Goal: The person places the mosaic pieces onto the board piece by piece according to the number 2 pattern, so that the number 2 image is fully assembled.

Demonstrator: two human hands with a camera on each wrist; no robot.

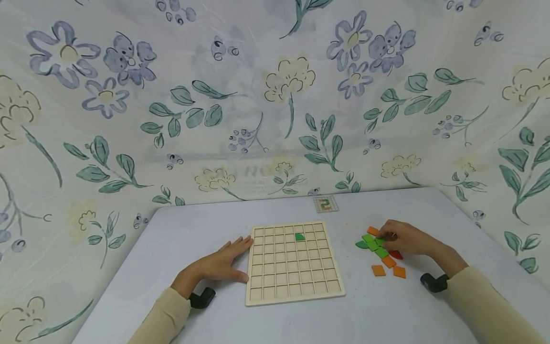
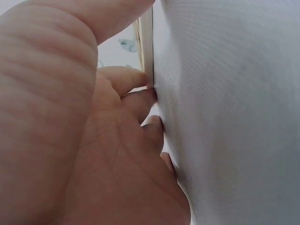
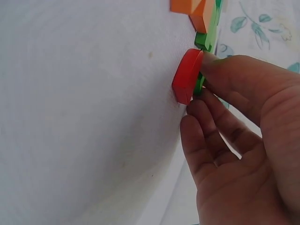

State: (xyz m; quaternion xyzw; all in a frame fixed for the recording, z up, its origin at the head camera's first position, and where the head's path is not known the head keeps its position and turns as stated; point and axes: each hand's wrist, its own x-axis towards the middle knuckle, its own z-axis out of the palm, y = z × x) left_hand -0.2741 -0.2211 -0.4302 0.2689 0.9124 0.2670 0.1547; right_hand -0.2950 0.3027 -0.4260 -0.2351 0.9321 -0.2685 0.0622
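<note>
A light wooden board with a square grid (image 1: 287, 263) lies on the table, one dark green quarter-round piece (image 1: 299, 236) in an upper cell. My left hand (image 1: 221, 263) rests flat beside it, fingers spread, with fingertips and thumb at the board's left edge. To the right, my right hand (image 1: 404, 237) reaches into a group of coloured pieces. Its thumb and fingers pinch a green piece (image 3: 198, 85), partly hidden behind a red leaf-shaped piece (image 3: 186, 77). Light green squares (image 1: 370, 244) lie by the fingertips.
Several orange squares (image 1: 378, 270) lie around the green ones, and a dark green leaf-shaped piece (image 1: 361, 244) is at the group's left. Behind the board lies a small gridded pattern card (image 1: 326, 204). A floral cloth (image 1: 275, 119) rises behind the white table (image 1: 206, 320).
</note>
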